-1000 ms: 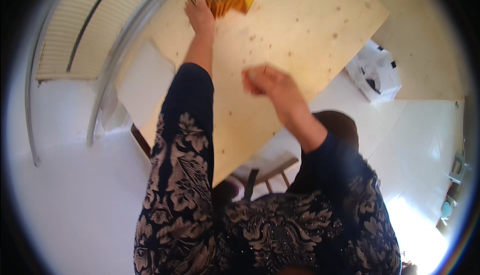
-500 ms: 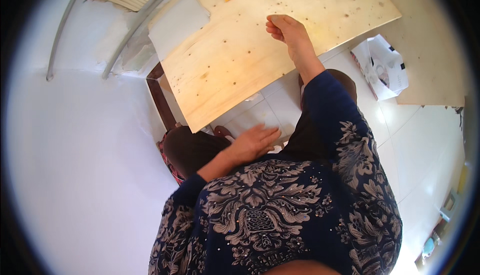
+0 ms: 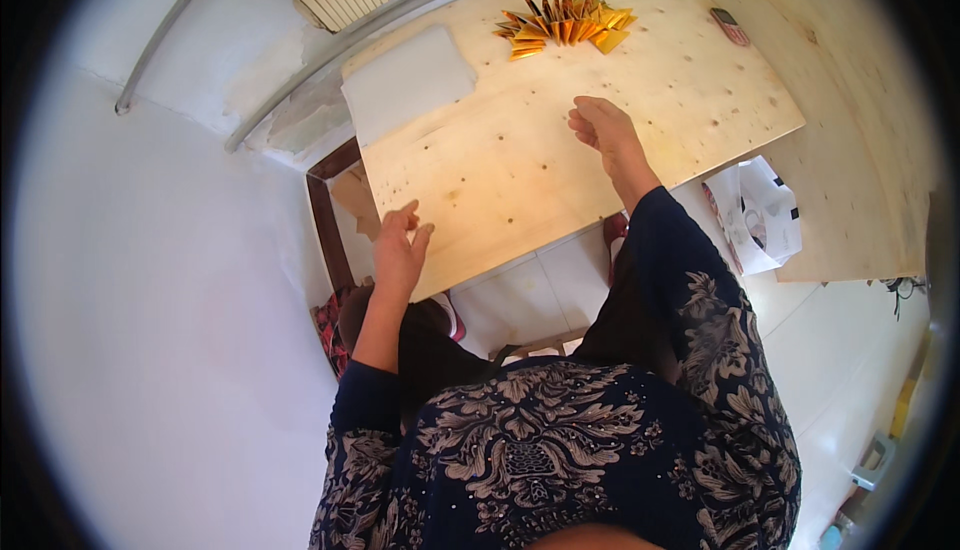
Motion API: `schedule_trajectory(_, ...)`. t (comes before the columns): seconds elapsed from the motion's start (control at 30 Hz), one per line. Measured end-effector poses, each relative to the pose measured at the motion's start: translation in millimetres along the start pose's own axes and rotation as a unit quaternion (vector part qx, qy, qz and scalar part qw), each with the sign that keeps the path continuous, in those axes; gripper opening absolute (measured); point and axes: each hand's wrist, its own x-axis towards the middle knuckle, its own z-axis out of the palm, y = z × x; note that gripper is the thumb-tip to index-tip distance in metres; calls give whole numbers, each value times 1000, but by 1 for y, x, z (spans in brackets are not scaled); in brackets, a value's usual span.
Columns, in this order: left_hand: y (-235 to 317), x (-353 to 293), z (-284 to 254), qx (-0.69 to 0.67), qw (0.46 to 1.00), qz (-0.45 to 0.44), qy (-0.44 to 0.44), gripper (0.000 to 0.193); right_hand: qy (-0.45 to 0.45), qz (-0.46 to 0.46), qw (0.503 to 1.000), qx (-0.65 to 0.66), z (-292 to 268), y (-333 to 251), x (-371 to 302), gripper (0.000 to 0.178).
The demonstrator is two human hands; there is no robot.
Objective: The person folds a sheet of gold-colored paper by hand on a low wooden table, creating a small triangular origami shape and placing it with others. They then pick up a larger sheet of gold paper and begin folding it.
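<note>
My left hand [image 3: 402,250] is raised over the left front part of the plywood table [image 3: 480,190], its thumb and fingers apart and nothing in them. Farther right, my right hand [image 3: 607,135] is over the table with its fingers curled in and held together; no object shows in it. Beyond it, at the table's far side, folded gold paper pieces [image 3: 570,25] sit bunched in a fan. A pale grey-white flat sheet [image 3: 410,85] lies at the far left of the table, apart from both hands.
A red and dark mobile phone [image 3: 730,27] lies near the table's far right corner. A white bag [image 3: 760,215] stands on the floor right of the table, beside a wooden panel [image 3: 850,220]. A grey pipe [image 3: 330,60] runs along the wall at left.
My left hand has risen from near my lap to over the table's left front. My right hand stays curled over the table. The view has shifted, bringing the whole gold fan and the phone into sight.
</note>
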Motion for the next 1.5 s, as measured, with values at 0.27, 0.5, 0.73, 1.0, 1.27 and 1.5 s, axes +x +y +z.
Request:
schedule_trajectory(0.27, -37, 153, 40, 128, 990, 54, 28, 41, -19, 112, 991, 72, 27, 19, 18, 26)
schedule_trajectory(0.5, -18, 256, 127, 179, 981, -69, 23, 70, -33, 130, 990, 35, 31, 14, 25, 26)
schedule_trajectory(0.73, 7, 277, 145, 202, 964, -173, -27, 62, -30, 147, 988, 29, 28, 14, 23, 24)
schedule_trajectory(1.0, -8, 294, 124, 162, 968, -164, -104, 56, -31, 143, 989, 26, 22, 12, 21, 24)
schedule_trajectory(1.27, -31, 272, 120, 149, 988, -24, -44, 49, -33, 135, 990, 27, 19, 10, 20, 24)
schedule_trajectory(1.5, -62, 272, 93, 166, 986, -13, -18, 26, -34, 134, 990, 31, 19, 9, 20, 24)
